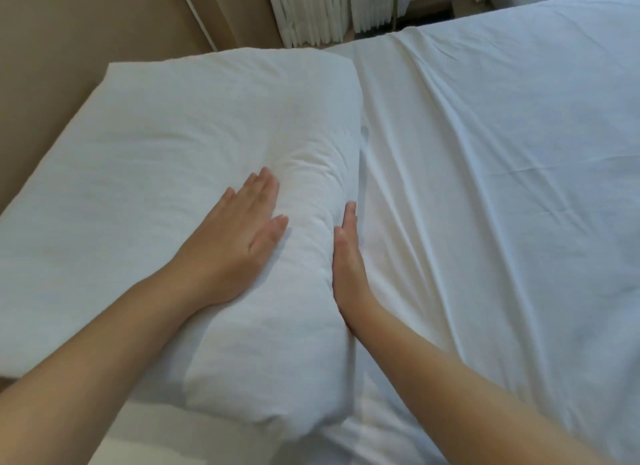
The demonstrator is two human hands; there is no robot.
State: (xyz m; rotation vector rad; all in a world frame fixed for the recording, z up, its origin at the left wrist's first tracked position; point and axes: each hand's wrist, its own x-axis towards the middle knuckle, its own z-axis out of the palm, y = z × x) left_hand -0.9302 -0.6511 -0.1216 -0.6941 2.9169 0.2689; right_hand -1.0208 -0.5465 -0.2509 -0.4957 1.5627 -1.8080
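Pillow (194,135) shaping is the work in hand: the pillow is laid at the head of the bed (450,378), on the left of the view, close against the tan wall (79,28) and on top of the white sheet (502,187). No grip is closed on anything. The left hand (239,236) is spread flat on the pillow's top with its fingers straight, and the right hand (348,267) is set on its edge, fingers straight, against the pillow's right side where it meets the sheet. Several things could be spoiled from here. If the top is pressed too hard, the filling could be driven aside and a hollow left under the palm. If the side is pushed without being countered from above, the whole pillow could be slid toward the wall and left crooked. The sheet, already creased beside the right hand, could be dragged into deeper folds by that hand's edge. The one container to be seen is the pillowcase (277,378): the filling is held inside it and is hidden, though it is judged to be bunched into a ridge between the two hands. The case's opening cannot be made out. A white curtain (311,10) is hung beyond the bed.
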